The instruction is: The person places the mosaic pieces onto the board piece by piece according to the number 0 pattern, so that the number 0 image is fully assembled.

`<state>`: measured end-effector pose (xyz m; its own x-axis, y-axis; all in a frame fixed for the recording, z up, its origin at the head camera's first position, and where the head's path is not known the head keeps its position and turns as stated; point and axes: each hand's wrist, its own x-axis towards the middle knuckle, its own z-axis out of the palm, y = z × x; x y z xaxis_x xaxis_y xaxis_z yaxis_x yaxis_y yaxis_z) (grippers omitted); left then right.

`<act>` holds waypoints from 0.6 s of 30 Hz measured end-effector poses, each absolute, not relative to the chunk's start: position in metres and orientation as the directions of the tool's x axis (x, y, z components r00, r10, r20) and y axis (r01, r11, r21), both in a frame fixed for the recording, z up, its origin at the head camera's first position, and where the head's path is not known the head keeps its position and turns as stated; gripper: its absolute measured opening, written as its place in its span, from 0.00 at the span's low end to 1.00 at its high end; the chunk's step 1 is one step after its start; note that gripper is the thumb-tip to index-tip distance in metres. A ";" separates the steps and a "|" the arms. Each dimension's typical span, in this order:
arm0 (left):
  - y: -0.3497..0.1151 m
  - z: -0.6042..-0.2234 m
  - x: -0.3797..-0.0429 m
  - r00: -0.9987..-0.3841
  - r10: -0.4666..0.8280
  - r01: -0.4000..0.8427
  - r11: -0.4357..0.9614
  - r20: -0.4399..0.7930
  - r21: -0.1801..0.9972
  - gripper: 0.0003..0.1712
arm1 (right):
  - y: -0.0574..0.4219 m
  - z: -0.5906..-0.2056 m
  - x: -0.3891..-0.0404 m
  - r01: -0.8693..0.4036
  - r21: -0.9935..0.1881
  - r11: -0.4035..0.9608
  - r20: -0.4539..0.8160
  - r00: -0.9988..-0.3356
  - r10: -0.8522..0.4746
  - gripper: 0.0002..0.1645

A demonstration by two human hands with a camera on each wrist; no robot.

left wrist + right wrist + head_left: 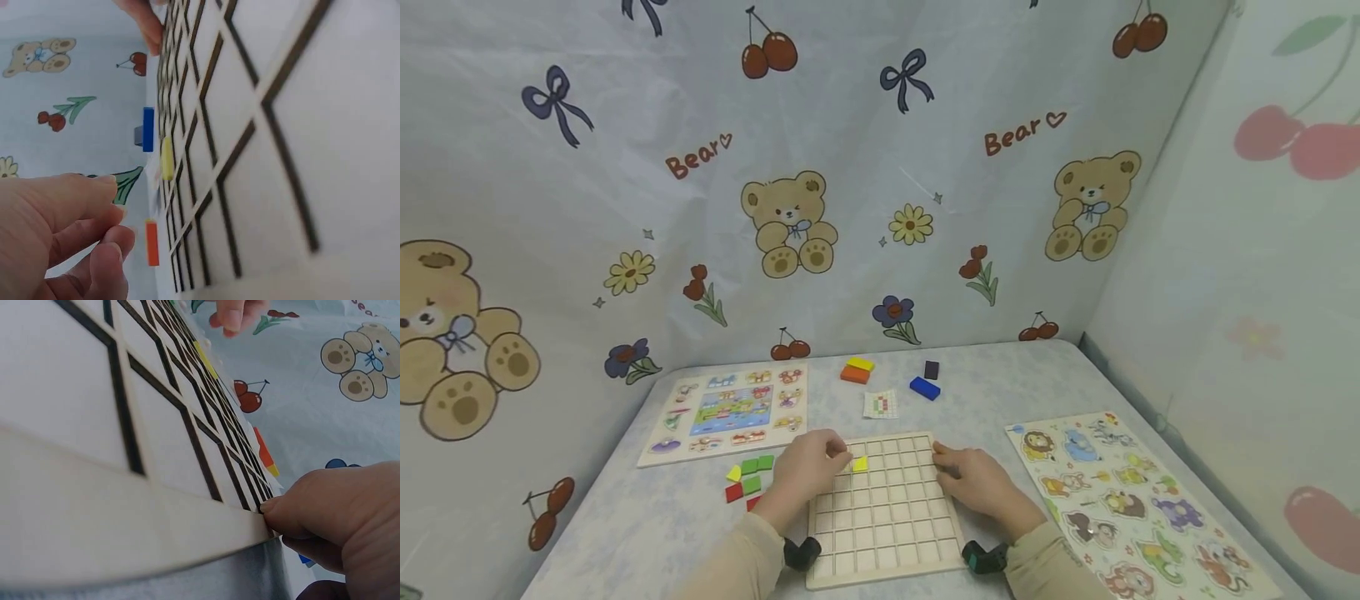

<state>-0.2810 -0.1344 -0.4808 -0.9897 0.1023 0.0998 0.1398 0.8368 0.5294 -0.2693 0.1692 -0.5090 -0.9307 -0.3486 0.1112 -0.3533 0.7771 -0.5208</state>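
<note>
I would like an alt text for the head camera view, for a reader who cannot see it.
A person's left hand is beside one yellow tile on a wooden grid board, while the right hand touches the board's right edge. Around the board lie loose coloured tiles, coloured blocks, a small card and a puzzle board on each side, before a bear-patterned backdrop.
</note>
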 end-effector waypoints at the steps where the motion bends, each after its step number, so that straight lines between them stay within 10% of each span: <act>1: -0.141 -0.477 -0.278 -0.992 0.082 0.121 0.834 0.097 0.539 0.07 | 0.168 -0.510 -0.270 -0.353 -0.518 0.780 0.110 -0.931 -0.348 0.22; 18: -0.269 -0.481 -0.246 -0.955 -0.297 -0.206 0.705 0.018 0.679 0.16 | 0.165 -0.507 -0.268 -0.306 -0.531 0.790 0.085 -0.947 -0.309 0.23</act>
